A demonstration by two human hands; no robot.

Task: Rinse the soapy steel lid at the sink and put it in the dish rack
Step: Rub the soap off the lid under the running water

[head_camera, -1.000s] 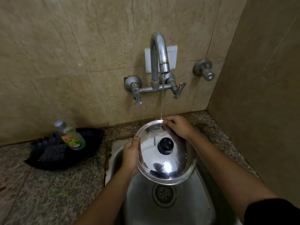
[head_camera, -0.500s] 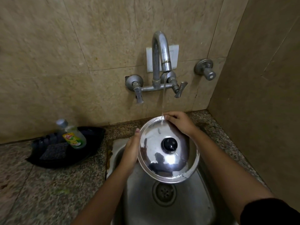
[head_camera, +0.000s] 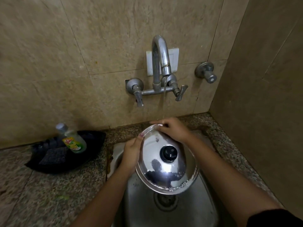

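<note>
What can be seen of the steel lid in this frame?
The steel lid is round, domed and mirror-shiny, with a black knob at its centre. It is wet and tilted, knob side toward the camera, held over the sink. The left hand holds its left rim; the right hand holds the top edge, where the tap stream lands.

Speckled granite counter [head_camera: 49, 194], black tray [head_camera: 41, 164] on it, steel sink [head_camera: 188, 213] inset
</note>
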